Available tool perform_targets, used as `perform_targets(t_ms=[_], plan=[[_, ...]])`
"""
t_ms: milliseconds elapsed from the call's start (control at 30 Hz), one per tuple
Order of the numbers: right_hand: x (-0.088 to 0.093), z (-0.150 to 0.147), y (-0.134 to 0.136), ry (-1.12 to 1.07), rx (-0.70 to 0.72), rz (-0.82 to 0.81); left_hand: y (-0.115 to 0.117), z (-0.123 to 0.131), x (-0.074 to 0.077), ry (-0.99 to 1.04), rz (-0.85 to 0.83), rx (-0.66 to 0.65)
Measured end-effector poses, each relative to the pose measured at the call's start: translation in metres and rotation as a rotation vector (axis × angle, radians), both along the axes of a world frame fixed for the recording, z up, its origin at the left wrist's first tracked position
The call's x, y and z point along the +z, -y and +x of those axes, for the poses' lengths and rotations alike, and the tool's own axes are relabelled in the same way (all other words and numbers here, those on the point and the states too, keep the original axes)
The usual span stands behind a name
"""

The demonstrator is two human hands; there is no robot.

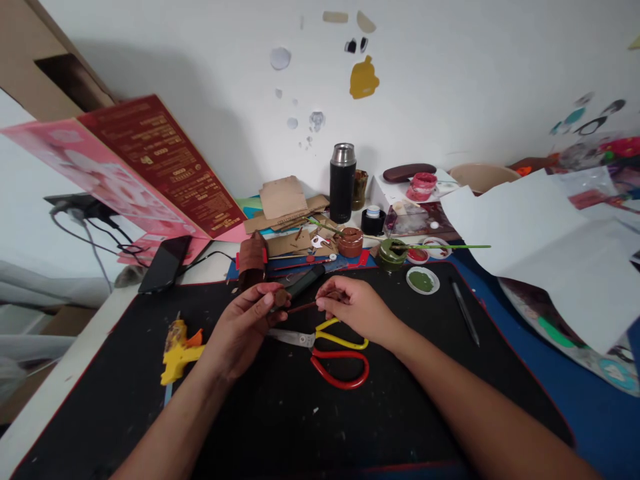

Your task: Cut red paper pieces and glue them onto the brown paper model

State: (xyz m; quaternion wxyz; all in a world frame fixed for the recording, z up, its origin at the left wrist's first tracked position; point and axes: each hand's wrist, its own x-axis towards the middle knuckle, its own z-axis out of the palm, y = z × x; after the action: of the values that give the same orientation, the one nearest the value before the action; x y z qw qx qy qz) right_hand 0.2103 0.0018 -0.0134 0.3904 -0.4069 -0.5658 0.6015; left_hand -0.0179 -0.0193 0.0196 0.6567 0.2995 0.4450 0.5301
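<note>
My left hand (245,327) is closed round a small brown rounded piece (281,297) held above the black mat (280,420). My right hand (357,308) pinches a thin brown stick (303,307) whose tip meets that piece. Scissors (330,350) with one yellow and one red handle lie on the mat just under both hands. A yellow glue gun (177,347) lies left of my left hand. A brown roll (251,261) stands behind the hands.
Behind the mat stand a black flask (343,182), a brown paint jar (350,241), a green paint jar (391,253) and a lid of green paint (423,280). A phone (165,263) lies left, white paper sheets (550,247) right, a pen (466,311) on the mat.
</note>
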Motion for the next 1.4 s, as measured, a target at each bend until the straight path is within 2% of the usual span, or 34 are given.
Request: perform_targets(t_ms=[300,567,767,900,1100,1400], plan=[[0.007,-0.006,-0.009,-0.083,-0.07,-0.083,0.005,0.001,-0.002,0.057,-0.042,-0.085],[0.021,-0.01,-0.014,-0.043,-0.054,-0.025,-0.002,-0.011,-0.007,0.177,-0.099,-0.097],[0.039,-0.023,-0.022,-0.014,0.003,0.045,-0.003,-0.01,-0.008,0.126,-0.133,-0.136],[0.035,-0.028,-0.022,-0.032,0.012,0.072,-0.003,-0.007,-0.007,0.068,-0.161,-0.211],[0.02,-0.01,-0.02,-0.05,0.01,0.028,-0.001,-0.006,-0.005,0.02,-0.155,-0.304],[0.028,-0.011,-0.014,-0.043,-0.023,0.055,0.002,-0.007,-0.008,-0.029,-0.16,-0.334]])
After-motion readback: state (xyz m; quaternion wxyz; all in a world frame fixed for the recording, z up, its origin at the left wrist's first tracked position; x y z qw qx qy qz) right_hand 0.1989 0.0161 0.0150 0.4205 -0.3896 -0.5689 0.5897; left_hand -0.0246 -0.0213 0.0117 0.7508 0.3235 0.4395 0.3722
